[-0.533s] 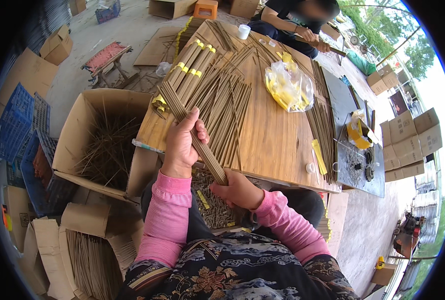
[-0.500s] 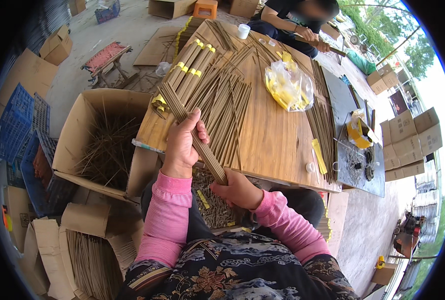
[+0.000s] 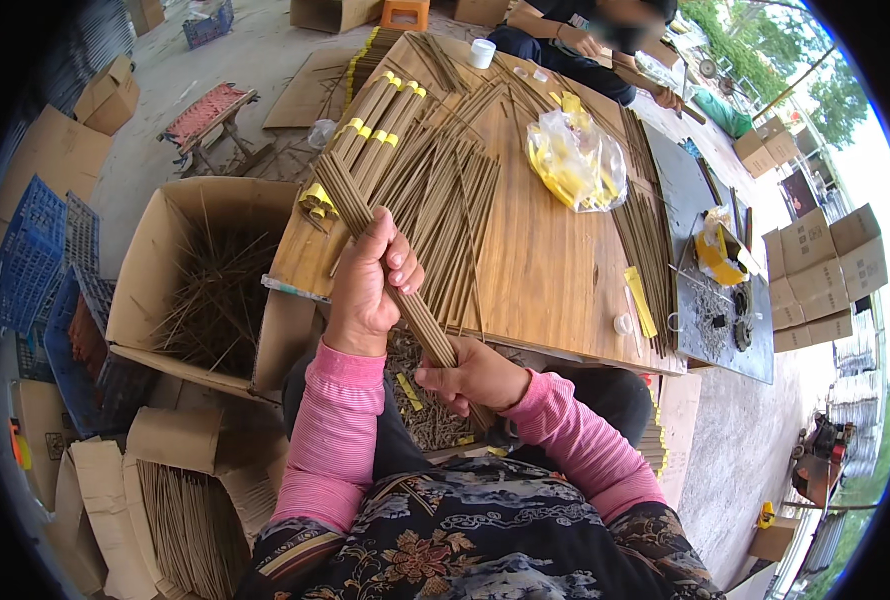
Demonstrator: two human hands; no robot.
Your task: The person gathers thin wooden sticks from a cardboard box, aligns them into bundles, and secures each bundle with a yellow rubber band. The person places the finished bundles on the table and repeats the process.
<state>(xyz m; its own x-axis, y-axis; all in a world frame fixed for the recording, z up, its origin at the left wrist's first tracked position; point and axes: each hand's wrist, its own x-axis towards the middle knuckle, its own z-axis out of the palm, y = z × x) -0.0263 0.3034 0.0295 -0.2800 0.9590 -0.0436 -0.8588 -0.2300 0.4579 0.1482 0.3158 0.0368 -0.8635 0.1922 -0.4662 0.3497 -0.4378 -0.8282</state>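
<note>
A bundle of thin brown incense sticks (image 3: 422, 324) slants between my hands, over my lap at the table's near edge. My left hand (image 3: 370, 285) is wrapped round its middle, and the upper end sticks out past the thumb toward the table. Lower down, my right hand (image 3: 475, 376) grips the same bundle near its bottom end, which shows below the fingers. Just beyond lie many loose incense sticks (image 3: 457, 230) on the wooden table (image 3: 555, 275). Bundles with yellow bands (image 3: 373, 133) are stacked at the table's left side.
A cardboard box of tangled sticks (image 3: 215, 290) stands left of the table; another open box (image 3: 180, 440) sits nearer. A clear bag of yellow wrappers (image 3: 575, 160) rests on the table. On the right is a dark board (image 3: 700, 340). Across the table sits a co-worker (image 3: 565, 40).
My hands keep hold of the bundle and have barely shifted; a little more of its lower end shows below my right hand. The co-worker's hands have moved apart.
</note>
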